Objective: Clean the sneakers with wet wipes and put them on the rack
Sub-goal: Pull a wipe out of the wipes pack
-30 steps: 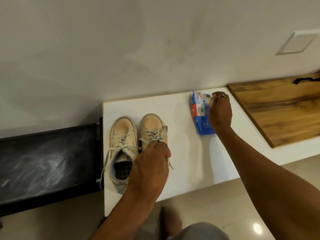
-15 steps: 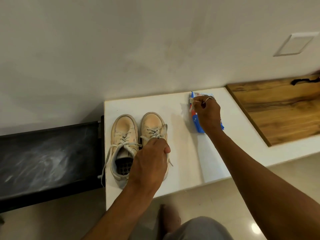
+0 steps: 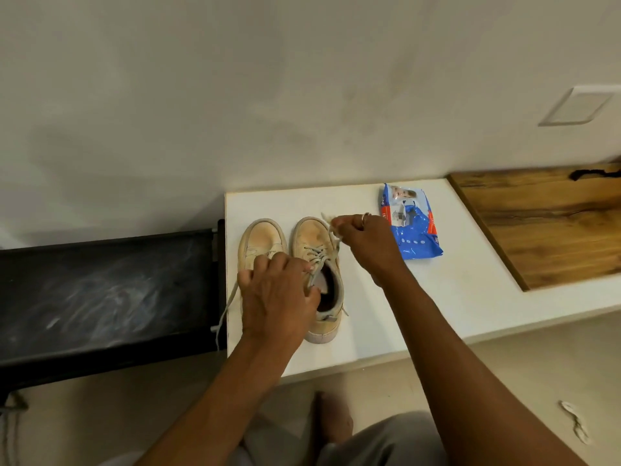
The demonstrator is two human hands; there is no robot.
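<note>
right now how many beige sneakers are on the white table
2. The left beige sneaker lies partly hidden by the left hand; the right beige sneaker sits beside it on the white table.

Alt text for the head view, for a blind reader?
A person's right hand pinches a wet wipe over the toe of one of two beige sneakers while the left hand grips it at the laces. A blue wipes pack lies nearby on the white table.

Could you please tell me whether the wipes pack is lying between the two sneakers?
No, the pack lies on the table beyond the right sneaker, which stands directly beside the left sneaker.
</note>
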